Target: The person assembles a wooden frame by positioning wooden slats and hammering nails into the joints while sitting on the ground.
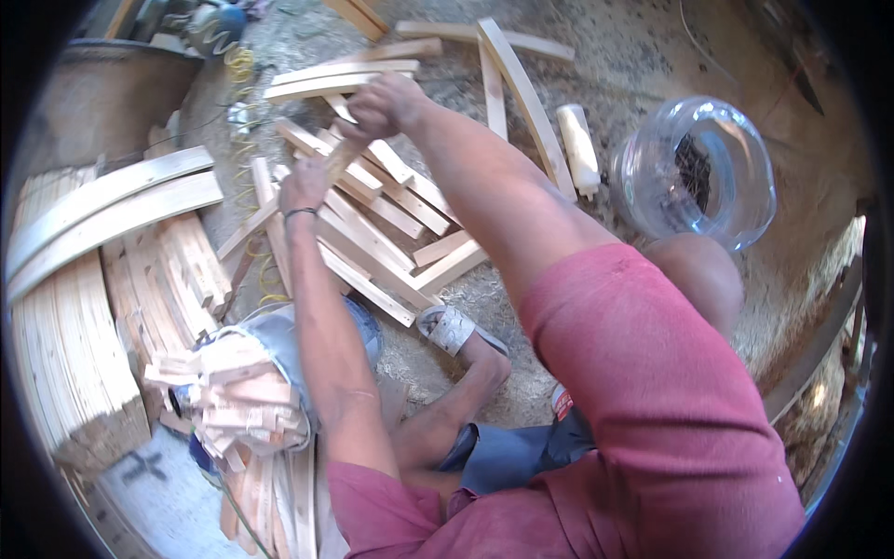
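Observation:
My left hand [305,184], with a dark band at the wrist, is closed on the near end of a short wooden strip [344,160]. Farther off and to the right, my right hand [384,105] is closed around the strip's far end, so the piece slants between both hands. Beneath them lies a loose pile of pale wooden strips [368,231], crossing one another on the ground. Two lengths of wood [345,79] lie side by side just left of my right hand. My fingers partly hide the held strip's ends.
At the left stand stacked boards [70,326], with two curved boards [121,210] across them. A sack of wood offcuts [247,396] is near my left arm. Rightward are a white bottle [579,154] and a clear plastic container [643,177] holding dark thin pieces. A yellow coiled hose [240,67] runs behind.

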